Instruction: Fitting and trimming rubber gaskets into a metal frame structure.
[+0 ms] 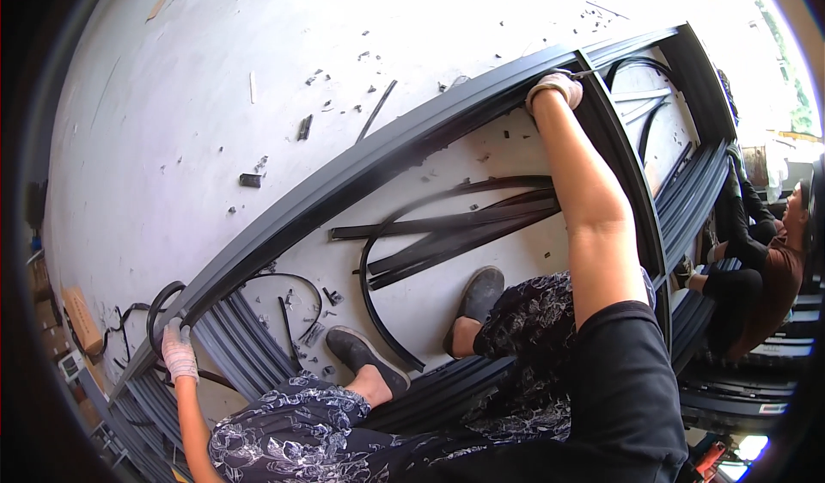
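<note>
A large dark grey metal frame [378, 158] with a crossbar [620, 139] stretches in front of me. My left hand [180, 353], in a pale glove, is closed over the frame's rail at the lower left. Beside those fingers a black rubber strip [155, 315] curls in a loop. My right hand [557, 90], also gloved, reaches to the far rail where the crossbar joins it. A slim tool with a metal tip [583, 75] sticks out of its closed fingers; the tool's kind is hard to make out.
Between my shoes lie loose black strips [464, 234] and a long curved strip [369, 290]. Stacked grey profiles [245, 345] run beneath the frame. Small scraps [250, 180] litter the pale floor. A co-worker [773, 268] sits at the right edge, hands at the profiles.
</note>
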Demonstrator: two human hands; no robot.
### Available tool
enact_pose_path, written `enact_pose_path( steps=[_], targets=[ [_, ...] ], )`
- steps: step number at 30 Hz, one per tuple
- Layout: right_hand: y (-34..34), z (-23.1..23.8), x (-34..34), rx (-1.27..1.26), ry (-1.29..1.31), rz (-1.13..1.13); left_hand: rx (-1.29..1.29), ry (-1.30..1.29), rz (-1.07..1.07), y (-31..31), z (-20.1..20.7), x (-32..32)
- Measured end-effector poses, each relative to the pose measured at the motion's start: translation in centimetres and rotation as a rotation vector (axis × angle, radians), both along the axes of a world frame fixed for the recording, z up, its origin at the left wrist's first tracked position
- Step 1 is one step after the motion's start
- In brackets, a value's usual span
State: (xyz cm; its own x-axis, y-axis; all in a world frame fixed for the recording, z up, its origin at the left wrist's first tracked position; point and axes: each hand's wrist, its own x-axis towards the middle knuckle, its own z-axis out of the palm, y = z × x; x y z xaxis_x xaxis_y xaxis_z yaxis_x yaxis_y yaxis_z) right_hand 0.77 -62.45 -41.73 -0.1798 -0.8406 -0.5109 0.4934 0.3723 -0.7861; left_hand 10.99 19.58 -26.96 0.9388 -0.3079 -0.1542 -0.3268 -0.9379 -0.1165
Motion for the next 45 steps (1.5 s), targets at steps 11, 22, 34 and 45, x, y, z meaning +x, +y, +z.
enact_pose_path(
  steps=[11, 22, 34, 45],
  targets=[
    [-9.4, -4.9, -0.9, -0.038, 0.176, 0.542, 0.142, 0.206, 0.240, -5.0, 0.3, 1.2],
    [-7.7, -4.1, 2.3, -0.014, 0.193, 0.650, 0.249, 0.218, 0.347, -4.1, 0.6, 1.9],
    [-6.0, -0.6, -1.8, -0.079, 0.289, 0.876, 0.321, 0.315, 0.358, -5.2, 2.1, 1.5],
    [28.2, 21.3, -16.9, 0.156, 0.420, 1.957, -0.858, 0.690, 0.400, -13.8, 14.2, -11.0]
  ],
)
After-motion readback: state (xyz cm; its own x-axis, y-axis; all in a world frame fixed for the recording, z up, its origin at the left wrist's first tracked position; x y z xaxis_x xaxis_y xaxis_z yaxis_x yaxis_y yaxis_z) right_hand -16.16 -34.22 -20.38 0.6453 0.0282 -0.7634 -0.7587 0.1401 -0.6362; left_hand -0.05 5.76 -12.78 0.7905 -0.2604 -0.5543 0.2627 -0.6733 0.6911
